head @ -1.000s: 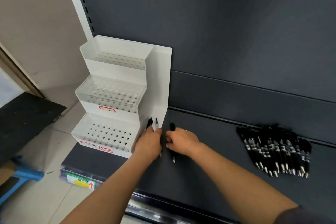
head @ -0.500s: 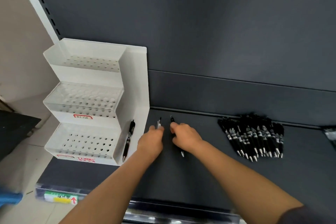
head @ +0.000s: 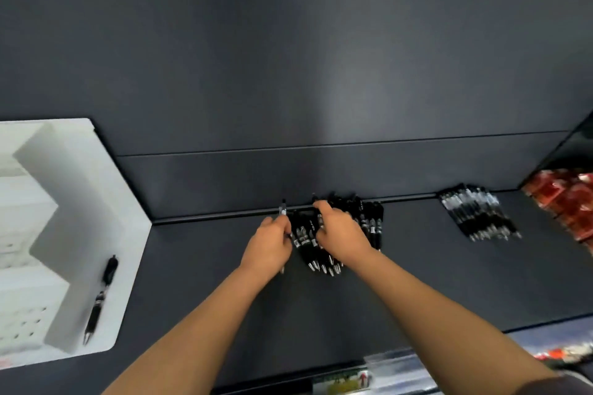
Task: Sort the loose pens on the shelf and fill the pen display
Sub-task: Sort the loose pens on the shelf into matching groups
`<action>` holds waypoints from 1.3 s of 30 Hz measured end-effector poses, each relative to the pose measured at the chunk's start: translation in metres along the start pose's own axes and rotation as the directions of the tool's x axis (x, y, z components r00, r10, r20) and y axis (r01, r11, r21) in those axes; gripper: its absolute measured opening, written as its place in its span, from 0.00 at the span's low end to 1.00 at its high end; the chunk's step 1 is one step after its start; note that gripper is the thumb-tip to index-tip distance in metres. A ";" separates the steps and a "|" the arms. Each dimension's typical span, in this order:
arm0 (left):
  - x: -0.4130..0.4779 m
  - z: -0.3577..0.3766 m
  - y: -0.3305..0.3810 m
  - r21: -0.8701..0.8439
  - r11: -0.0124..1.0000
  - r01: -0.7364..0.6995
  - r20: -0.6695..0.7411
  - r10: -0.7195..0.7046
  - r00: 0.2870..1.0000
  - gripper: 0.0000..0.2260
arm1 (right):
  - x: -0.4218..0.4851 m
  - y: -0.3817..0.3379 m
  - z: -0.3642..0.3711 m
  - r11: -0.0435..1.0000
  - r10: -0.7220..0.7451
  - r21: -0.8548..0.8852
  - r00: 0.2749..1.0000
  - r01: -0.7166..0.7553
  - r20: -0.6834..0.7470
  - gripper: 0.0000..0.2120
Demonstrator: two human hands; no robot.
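Reaching into the pile of black pens point(head: 337, 234) at the back of the shelf point(head: 208, 282), both hands work side by side. The left hand point(head: 268, 250) has its fingers curled round a single pen point(head: 283, 212) whose top sticks up past the knuckles. The right hand point(head: 341, 239) lies over the pile with its fingers bent down among the pens; whether it pinches one or only rakes them I cannot tell, since the picture is smeared. The white pen display point(head: 64, 234) stands well apart at the far left, its holes seemingly unfilled, with one stray pen point(head: 101, 295) leaning against its side wall. A second pile of pens point(head: 479, 215) lies further right, near some red packets point(head: 564, 202).

The risk, as I judge it, is that raking through the heap sends round pens rolling toward the shelf's front edge, or that the pen in the left hand slips while that hand helps sort.

Half a second earlier both hands were near the display, clear of the pile; now they are upon it, and the view has swung right.
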State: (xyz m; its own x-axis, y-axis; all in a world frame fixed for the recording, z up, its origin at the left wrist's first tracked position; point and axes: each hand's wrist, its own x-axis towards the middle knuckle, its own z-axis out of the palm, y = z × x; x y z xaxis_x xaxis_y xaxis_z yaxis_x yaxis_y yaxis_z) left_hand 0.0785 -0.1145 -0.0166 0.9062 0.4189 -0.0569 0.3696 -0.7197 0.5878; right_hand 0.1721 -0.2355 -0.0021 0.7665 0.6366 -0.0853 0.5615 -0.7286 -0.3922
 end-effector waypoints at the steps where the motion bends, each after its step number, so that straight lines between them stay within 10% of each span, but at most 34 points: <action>1: 0.003 0.007 0.011 -0.001 1.000 -0.008 -0.001 0.008 1.000 0.06 | -0.001 0.014 -0.006 1.000 0.017 0.000 1.000 -0.017 -0.008 0.26; 23: 0.062 0.070 0.116 0.009 1.000 -0.011 -0.091 0.012 0.996 0.06 | 0.036 0.128 -0.044 0.994 -0.042 0.107 0.979 0.021 0.200 0.18; 39: 0.124 0.181 0.247 -0.111 0.987 -0.116 0.209 0.138 0.968 0.09 | -0.005 0.281 -0.121 0.973 0.226 -0.024 0.969 -0.229 -0.096 0.13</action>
State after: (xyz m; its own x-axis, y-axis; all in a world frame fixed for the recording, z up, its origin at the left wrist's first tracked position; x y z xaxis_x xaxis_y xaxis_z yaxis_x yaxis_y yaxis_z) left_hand 0.3193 -0.3409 -0.0249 0.9712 0.1908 -0.1430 0.2366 -0.6974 0.6765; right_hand 0.3640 -0.4742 -0.0017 0.8999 0.4280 -0.0834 0.3780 -0.8611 -0.3401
